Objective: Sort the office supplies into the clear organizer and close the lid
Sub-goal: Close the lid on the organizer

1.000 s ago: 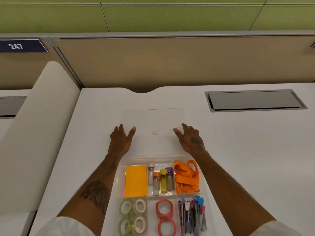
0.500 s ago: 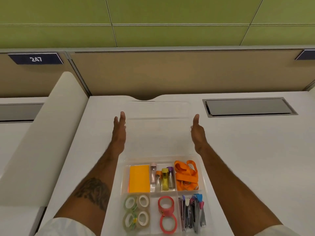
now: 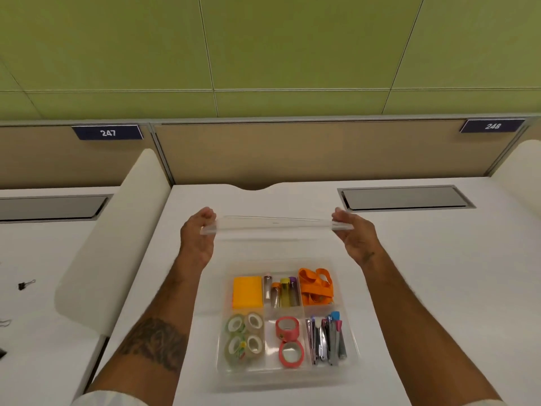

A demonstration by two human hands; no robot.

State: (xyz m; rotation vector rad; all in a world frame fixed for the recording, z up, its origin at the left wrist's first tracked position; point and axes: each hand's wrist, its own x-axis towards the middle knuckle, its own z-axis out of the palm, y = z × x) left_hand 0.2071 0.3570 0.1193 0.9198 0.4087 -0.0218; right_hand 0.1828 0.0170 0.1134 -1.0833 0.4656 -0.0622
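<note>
Head view: flat, clear plastic lid (image 3: pixel 275 223)

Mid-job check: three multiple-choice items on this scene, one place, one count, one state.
1. Where in the clear plastic organizer does the orange strap bundle lie? A far right compartment; B near left; C near middle.
2. How many pink tape rolls? A one; B two; C four.
3. The clear flat lid is: A shut on the organizer; B flat on desk; C held in the air.
Answers: 1 A, beside the small bottles; 2 B, both in the near middle compartment; 3 C, left hand and right hand grip its ends.
</note>
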